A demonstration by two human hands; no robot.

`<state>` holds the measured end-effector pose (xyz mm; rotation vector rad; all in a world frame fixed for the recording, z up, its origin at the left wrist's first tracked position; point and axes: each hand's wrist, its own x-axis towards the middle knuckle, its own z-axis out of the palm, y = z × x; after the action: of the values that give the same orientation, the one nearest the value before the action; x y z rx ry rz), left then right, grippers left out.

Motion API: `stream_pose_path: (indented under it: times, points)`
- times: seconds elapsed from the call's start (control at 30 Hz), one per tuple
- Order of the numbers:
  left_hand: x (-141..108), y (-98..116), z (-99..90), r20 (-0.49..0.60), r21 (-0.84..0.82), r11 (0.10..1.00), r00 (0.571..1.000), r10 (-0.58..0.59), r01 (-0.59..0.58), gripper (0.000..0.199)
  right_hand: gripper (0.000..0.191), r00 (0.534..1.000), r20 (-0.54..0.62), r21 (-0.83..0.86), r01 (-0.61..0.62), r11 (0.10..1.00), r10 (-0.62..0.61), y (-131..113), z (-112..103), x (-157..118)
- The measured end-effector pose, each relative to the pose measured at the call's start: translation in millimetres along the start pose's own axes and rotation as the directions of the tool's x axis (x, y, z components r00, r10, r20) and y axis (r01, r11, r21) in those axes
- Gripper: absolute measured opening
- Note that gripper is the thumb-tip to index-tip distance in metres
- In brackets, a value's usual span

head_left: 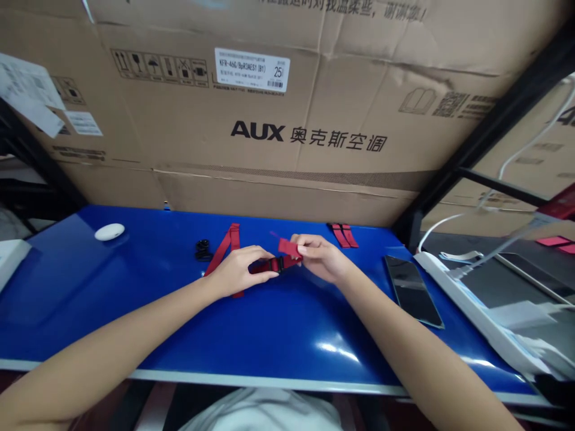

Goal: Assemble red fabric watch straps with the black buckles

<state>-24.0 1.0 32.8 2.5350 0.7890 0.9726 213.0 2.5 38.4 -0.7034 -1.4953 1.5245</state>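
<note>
Strap: red webbing [290, 248] with black buckle [281, 264], held up between both hands above blue tabletop [269, 335]
Left hand: [240, 270] fingers and thumb pinched on the webbing left of the buckle
Right hand: [321, 256] fingertips closed on its right end
Far side: black coiled cord [203, 250] left, folded red straps [345, 236] right

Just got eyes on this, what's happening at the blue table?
Someone's left hand and right hand are holding a red strap with a black buckle just above the blue table. Another stretch of red strap lies by the left hand, next to a small black bundle. Shorter red straps lie near the cardboard, and a phone rests at the right.
</note>
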Motion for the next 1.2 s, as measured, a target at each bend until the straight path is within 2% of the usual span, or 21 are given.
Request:
stream_pose_path:
  times: [0.1,0.23,0.33,0.43,0.53,0.6,0.67,0.77,0.83,0.9,0.97,1.1,1.17,1.2]
  points:
    - [0,1,0.2,0.003,-0.042,0.996,0.997,-0.073,0.073,0.029,0.024,0.999,-0.05,0.059,-0.005,0.998,0.008,-3,0,0]
    - [2,9,4.6,0.059,-0.125,0.982,0.989,-0.134,0.14,0.04,0.025,0.999,-0.044,0.059,0.002,0.998,0.0,-4,14,1]
    - [0,20,5.8,0.144,-0.145,0.974,0.977,-0.155,0.176,0.028,0.024,0.999,-0.024,0.09,0.039,0.995,-0.037,-6,23,1]
    - [-5,27,2.0,0.272,-0.095,0.977,0.949,-0.157,0.189,0.021,0.025,0.99,-0.121,0.115,0.085,0.99,-0.071,-17,16,-2]
    - [-9,25,-3.1,0.346,-0.047,0.98,0.923,-0.167,0.194,0.019,0.026,0.956,-0.264,0.14,0.168,0.976,-0.127,-36,2,-9]
    - [-9,19,-5.2,0.337,-0.046,0.98,0.927,-0.165,0.191,0.022,0.025,0.942,-0.303,0.17,0.204,0.964,-0.146,-46,-4,-12]
    - [-6,15,-6.0,0.287,-0.1,0.972,0.942,-0.175,0.211,0.027,0.024,0.949,-0.299,0.193,0.157,0.969,-0.095,-46,-1,-12]
    - [-2,15,-5.0,0.266,-0.299,0.892,0.928,-0.262,0.338,0.034,0.024,0.969,-0.24,0.211,-0.005,0.977,0.057,-29,18,-6]
    - [-1,18,-2.2,0.311,-0.42,0.802,0.897,-0.312,0.425,0.038,0.027,0.971,-0.223,0.225,-0.033,0.974,0.084,-11,33,1]
    - [-1,21,1.9,0.332,-0.467,0.751,0.88,-0.34,0.467,0.039,0.029,0.963,-0.247,0.221,-0.053,0.974,0.108,3,45,6]
    - [-2,21,5.7,0.314,-0.453,0.752,0.875,-0.368,0.479,0.036,0.03,0.958,-0.253,0.226,-0.076,0.971,0.134,9,49,9]
    - [1,9,3.6,0.213,-0.313,0.816,0.873,-0.438,0.486,0.031,0.039,0.966,-0.185,0.144,-0.153,0.978,0.178,1,32,8]
    - [4,-3,-3.5,0.143,-0.205,0.839,0.864,-0.483,0.504,0.029,0.039,0.96,-0.216,-0.031,-0.191,0.981,0.18,-5,13,6]
    - [6,-10,-7.9,0.108,-0.155,0.843,0.857,-0.504,0.515,0.028,0.037,0.942,-0.287,-0.172,-0.23,0.958,0.175,-6,2,6]
